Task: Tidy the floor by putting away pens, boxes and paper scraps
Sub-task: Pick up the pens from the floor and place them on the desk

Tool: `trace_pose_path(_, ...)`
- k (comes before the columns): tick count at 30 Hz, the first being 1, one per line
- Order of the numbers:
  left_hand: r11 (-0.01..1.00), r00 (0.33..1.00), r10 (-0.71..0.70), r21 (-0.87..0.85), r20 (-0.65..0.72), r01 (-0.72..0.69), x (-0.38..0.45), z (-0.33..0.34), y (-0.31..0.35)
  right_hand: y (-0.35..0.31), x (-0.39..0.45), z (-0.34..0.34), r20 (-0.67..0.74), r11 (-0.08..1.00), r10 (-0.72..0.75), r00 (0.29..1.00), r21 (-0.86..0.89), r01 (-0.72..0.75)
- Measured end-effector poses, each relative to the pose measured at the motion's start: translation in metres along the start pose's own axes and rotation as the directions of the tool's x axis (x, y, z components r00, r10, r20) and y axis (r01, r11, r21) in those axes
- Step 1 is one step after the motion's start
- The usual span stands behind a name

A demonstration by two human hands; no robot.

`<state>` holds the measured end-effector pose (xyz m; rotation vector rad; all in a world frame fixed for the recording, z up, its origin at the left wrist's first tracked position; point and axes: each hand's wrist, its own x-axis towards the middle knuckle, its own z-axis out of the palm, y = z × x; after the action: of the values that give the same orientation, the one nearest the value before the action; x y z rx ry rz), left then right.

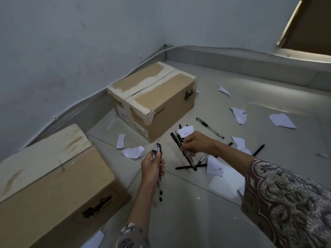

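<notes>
My left hand (152,167) grips a small bundle of black pens (159,158) held upright over the tiled floor. To its right, my right hand (195,144) pinches a few more black pens (179,143), tips slanting down toward the floor. Loose pens lie below and beyond it: one (210,127) near the far box, one (258,150) at the right, one lying flat (186,167). White paper scraps are scattered about, such as a scrap (133,152) left of my hands and another (282,120) at the far right.
A closed cardboard box (152,97) marked PICO sits by the wall corner. A second closed box (53,176) stands at the near left. A larger white sheet (225,187) lies under my right forearm. A wall skirting and a cable run along the left.
</notes>
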<state>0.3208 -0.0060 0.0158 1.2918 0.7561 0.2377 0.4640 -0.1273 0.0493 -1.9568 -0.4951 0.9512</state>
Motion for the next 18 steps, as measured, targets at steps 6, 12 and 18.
trace_pose_path(6,0.999,0.995,0.012,0.050,0.100,-0.017,0.004,0.037,0.016,-0.003,-0.026,-0.014,0.042,1.000,-0.018,0.999,0.020,0.017)
trace_pose_path(12,0.989,0.991,-0.005,0.148,0.131,-0.015,0.013,0.068,0.035,0.007,-0.039,-0.048,-0.009,0.999,-0.031,0.999,0.021,0.031)
trace_pose_path(18,0.961,0.990,-0.090,0.272,0.106,0.058,-0.012,0.089,0.089,-0.012,-0.094,-0.094,-0.102,0.999,0.036,0.994,0.007,-0.036)
